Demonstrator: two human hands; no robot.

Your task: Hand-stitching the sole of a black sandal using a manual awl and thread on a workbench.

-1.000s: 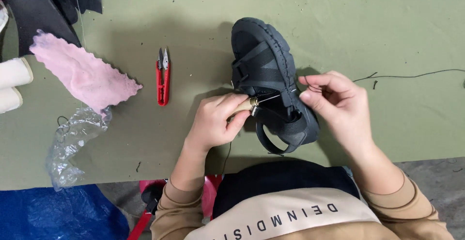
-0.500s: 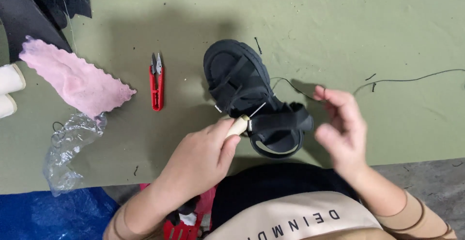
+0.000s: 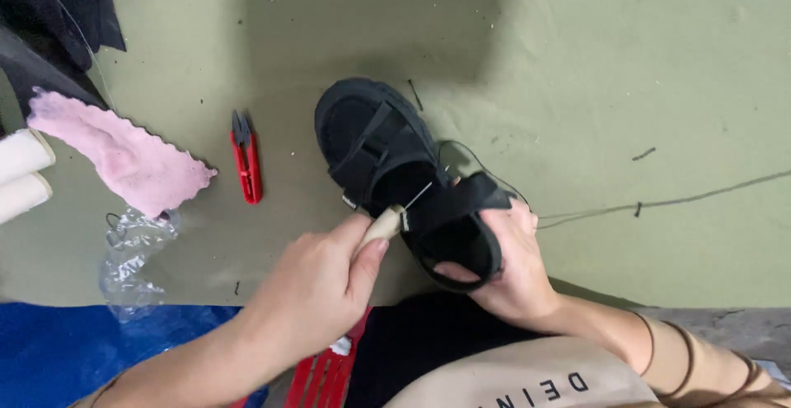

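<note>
My right hand (image 3: pixel 511 268), free a moment ago, now grips the heel strap of the black sandal (image 3: pixel 404 173) on the green table (image 3: pixel 643 86), steadying it while my left hand (image 3: pixel 317 293) stays clamped on the wooden-handled awl (image 3: pixel 387 225), needle against the strap.

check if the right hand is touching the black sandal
Touching. The head view shows the right hand cupped under the heel end of the black sandal, fingers pressed against its back strap.

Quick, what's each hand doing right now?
Left hand: closed on the wooden-handled awl, its needle at the black sandal.
Right hand: closed on the sandal's heel strap, holding it steady.
</note>
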